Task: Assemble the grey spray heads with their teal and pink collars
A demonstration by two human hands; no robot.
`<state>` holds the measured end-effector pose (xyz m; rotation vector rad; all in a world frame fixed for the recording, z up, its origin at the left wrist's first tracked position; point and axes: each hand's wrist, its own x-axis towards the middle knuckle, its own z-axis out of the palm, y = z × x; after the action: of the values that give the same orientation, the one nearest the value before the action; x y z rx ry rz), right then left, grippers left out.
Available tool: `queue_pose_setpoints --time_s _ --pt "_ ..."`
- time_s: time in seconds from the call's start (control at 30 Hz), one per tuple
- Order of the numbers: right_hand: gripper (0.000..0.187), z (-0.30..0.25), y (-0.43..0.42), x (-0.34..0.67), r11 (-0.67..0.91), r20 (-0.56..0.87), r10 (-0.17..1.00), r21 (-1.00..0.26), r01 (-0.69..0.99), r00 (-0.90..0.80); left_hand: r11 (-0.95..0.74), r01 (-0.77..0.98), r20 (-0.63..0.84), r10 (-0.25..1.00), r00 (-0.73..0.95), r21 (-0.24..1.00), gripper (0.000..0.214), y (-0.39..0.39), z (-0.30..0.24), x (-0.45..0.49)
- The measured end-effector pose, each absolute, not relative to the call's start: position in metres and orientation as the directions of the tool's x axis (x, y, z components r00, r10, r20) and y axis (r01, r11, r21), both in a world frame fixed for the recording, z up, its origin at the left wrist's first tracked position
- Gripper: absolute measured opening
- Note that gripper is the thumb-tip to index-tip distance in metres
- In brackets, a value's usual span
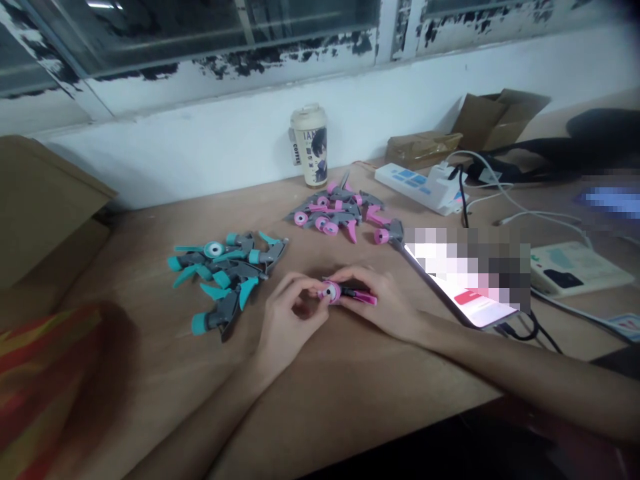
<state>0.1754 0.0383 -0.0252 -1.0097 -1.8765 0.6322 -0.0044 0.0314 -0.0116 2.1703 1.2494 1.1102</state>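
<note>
Near the middle of the table, both hands hold a pink and grey trigger spray head [367, 298]. My left hand [293, 313] pinches its round pink end with thumb and forefinger. From the other side, my right hand [377, 303] grips the body, and the fingers partly cover it. Left of the hands lies a loose pile of teal and grey trigger spray heads [233, 270]. Several pink and grey trigger spray heads [333, 210] are heaped farther back, and one more pink spray head [387, 233] rests beside the phone's upper corner.
A phone [467, 290] with a lit screen lies to the right, wired to a cable. Behind it are a white power strip [417, 183], cables and cardboard boxes [495, 120]. A coffee cup [310, 147] stands against the wall. At far left is a cardboard box [45, 207].
</note>
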Motion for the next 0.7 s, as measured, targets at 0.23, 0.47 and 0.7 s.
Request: queue_pose_setpoints --time_s 0.23,0.47,0.7 --pt "0.017 -0.0238 0.0366 0.1759 0.552 0.478 0.834 -0.712 0.433 -0.276 -0.495 0.573 0.412 0.867 0.28 0.653 0.007 0.0319 -0.0132 -0.0032" --pt "0.017 -0.0279 0.0373 0.1748 0.536 0.482 0.844 -0.734 0.416 -0.237 -0.452 0.657 0.413 0.882 0.228 0.603 0.002 0.0284 -0.0122 -0.0034" --pt "0.018 -0.0276 0.0378 0.1743 0.522 0.478 0.852 -0.747 0.411 -0.213 -0.456 0.641 0.403 0.883 0.24 0.618 0.005 0.0308 -0.015 -0.0059"
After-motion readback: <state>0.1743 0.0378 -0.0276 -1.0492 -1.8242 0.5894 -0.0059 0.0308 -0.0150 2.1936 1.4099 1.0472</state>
